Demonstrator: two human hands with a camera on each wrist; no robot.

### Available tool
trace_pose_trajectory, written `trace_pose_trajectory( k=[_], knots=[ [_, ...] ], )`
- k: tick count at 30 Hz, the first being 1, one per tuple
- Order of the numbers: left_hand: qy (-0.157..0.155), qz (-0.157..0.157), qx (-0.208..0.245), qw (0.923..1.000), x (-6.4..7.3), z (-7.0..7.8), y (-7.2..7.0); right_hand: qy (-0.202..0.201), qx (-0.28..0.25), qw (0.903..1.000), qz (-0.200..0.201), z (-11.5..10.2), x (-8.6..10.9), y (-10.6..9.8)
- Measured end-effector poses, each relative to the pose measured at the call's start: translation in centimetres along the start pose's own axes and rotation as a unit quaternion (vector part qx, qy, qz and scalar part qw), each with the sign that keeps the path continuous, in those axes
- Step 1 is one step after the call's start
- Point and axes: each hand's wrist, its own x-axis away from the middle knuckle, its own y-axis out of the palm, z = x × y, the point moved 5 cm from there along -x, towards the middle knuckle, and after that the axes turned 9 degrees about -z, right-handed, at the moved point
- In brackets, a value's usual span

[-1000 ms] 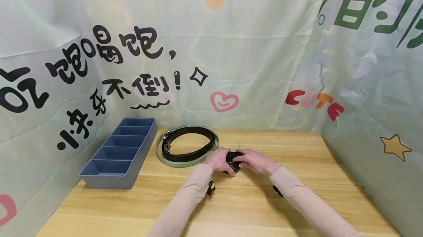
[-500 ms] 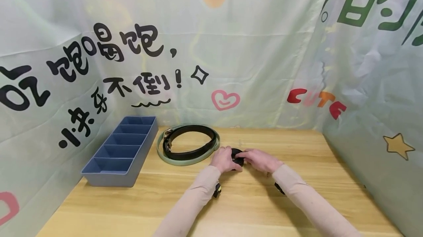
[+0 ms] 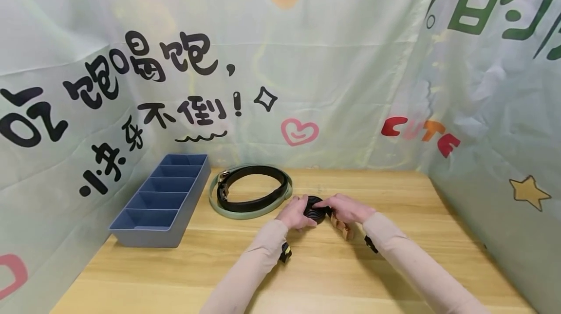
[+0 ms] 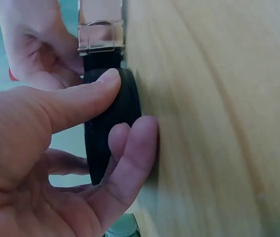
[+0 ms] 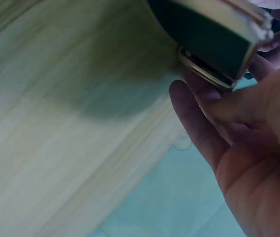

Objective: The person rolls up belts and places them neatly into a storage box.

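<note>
A black belt [image 3: 314,216] stands rolled in a tight coil on the wooden table, between the two hands. Its shiny gold-toned buckle [image 3: 342,228] sticks out toward the near right, below the right hand. With thumb and fingers, the left hand [image 3: 295,212] grips the coil's left side; the left wrist view shows the thumb on the strap [image 4: 111,118] and fingers curled under it. The right hand [image 3: 348,208] reaches a fingertip into the coil's middle. Its other fingers [image 5: 199,121] curl at the strap beside the buckle, partly hidden.
Left of the hands lie a looped black belt [image 3: 250,205] and a pale green belt [image 3: 238,215] around it. A blue-grey divided box [image 3: 175,229] stands at the table's left edge. Printed cloth [image 3: 342,85] hangs behind and along the sides.
Both hands and the coil have shifted slightly right. The buckle end has come out below the right hand, and more of the coil's face shows between the hands.
</note>
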Motion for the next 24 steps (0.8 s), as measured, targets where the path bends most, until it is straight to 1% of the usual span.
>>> trace_pose_trajectory(
  k=[4,7,11,15,19,22,24],
  knots=[
    [0.006,0.012,-0.021,0.9997,-0.2,0.3,0.2,-0.035,0.031,0.9987,0.02,0.1,0.6,-0.2],
    [0.01,0.02,-0.017,0.9996,-0.2,0.4,0.0,-0.041,0.036,0.9979,0.034,0.2,0.5,-0.3],
    [0.011,0.024,-0.014,0.9996,-0.3,0.3,-0.2,-0.039,0.042,0.9974,0.044,0.3,0.1,-0.4],
    [0.014,0.019,0.002,0.9997,-0.4,0.1,-0.2,-0.042,0.074,0.9955,0.042,0.3,-0.3,-0.1],
    [0.024,0.017,0.013,0.9995,-0.6,-0.4,-0.1,-0.042,0.105,0.9925,0.046,0.5,-0.6,0.3],
    [0.037,0.013,0.012,0.9992,-0.6,-0.7,0.0,-0.045,0.116,0.9906,0.057,0.6,-0.6,0.6],
    [0.05,0.003,0.015,0.9986,-0.7,-0.7,0.0,-0.047,0.118,0.9898,0.065,0.8,-0.4,0.7]
  ],
)
